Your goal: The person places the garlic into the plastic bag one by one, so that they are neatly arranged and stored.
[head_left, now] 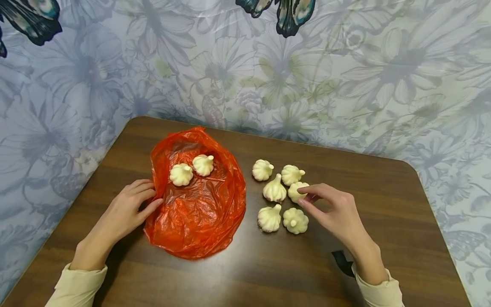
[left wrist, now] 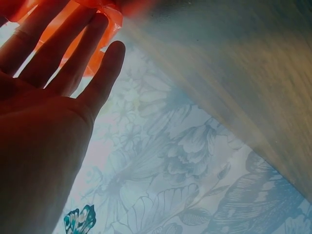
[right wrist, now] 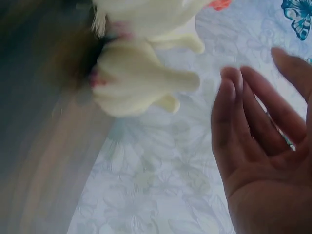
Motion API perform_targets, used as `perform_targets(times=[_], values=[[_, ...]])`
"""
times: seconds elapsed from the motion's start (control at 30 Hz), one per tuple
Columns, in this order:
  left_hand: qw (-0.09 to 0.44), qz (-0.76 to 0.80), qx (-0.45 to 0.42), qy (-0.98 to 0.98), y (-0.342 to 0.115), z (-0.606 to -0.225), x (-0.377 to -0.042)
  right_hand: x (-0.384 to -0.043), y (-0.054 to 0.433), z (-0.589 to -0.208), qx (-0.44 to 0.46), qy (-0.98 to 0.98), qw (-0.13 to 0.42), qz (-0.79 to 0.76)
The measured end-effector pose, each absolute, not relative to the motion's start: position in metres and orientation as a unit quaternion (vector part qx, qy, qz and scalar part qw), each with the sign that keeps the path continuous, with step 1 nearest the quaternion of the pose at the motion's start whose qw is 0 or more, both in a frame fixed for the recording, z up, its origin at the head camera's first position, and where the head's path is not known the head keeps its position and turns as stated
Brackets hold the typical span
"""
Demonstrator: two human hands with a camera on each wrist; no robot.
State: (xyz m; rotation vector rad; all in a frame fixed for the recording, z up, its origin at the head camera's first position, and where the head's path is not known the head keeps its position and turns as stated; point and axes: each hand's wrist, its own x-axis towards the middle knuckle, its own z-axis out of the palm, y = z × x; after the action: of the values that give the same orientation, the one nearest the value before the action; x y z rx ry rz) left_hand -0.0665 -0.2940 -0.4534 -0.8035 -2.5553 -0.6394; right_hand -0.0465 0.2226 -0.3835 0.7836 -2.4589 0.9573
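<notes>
My left hand (head_left: 128,209) is at the left rim of a red plastic bag (head_left: 199,230), its thumb over the edge and the other fingers along the outer side. The left wrist view shows those fingers nearly straight against the thin film. Inside the spread bag lie two garlic bulbs, one on the left (head_left: 181,175) and one on the right (head_left: 203,165). My right hand (head_left: 337,209) reaches over a garlic bulb (head_left: 294,192), thumb and forefinger apart beside it. In the right wrist view a gap separates the fingers from the nearest bulb (right wrist: 131,78).
Several more garlic bulbs surround that one, among them a bulb at the back (head_left: 262,170), one in the middle (head_left: 274,189) and one in front (head_left: 296,221). A black strap piece (head_left: 342,262) shows by the right wrist. Floral cloth (head_left: 268,85) hangs behind the brown table (head_left: 383,192).
</notes>
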Motion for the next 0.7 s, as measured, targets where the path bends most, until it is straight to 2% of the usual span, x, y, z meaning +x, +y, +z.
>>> perform_targets(times=[0.17,0.4,0.57,0.7], values=[[0.189,-0.227,-0.285,-0.912,-0.292,-0.45,-0.068,-0.037,0.233,-0.385,0.292,-0.881,0.142,0.345],[0.183,-0.223,-0.275,-0.917,-0.291,-0.448,-0.065,-0.031,0.234,-0.393,0.351,-0.857,0.116,0.358],[0.184,-0.223,-0.272,-0.918,-0.292,-0.449,-0.064,-0.033,0.232,-0.4,0.353,-0.868,0.079,0.341],[0.183,-0.222,-0.273,-0.918,-0.292,-0.448,-0.064,-0.033,0.229,-0.405,0.355,-0.873,0.082,0.325]])
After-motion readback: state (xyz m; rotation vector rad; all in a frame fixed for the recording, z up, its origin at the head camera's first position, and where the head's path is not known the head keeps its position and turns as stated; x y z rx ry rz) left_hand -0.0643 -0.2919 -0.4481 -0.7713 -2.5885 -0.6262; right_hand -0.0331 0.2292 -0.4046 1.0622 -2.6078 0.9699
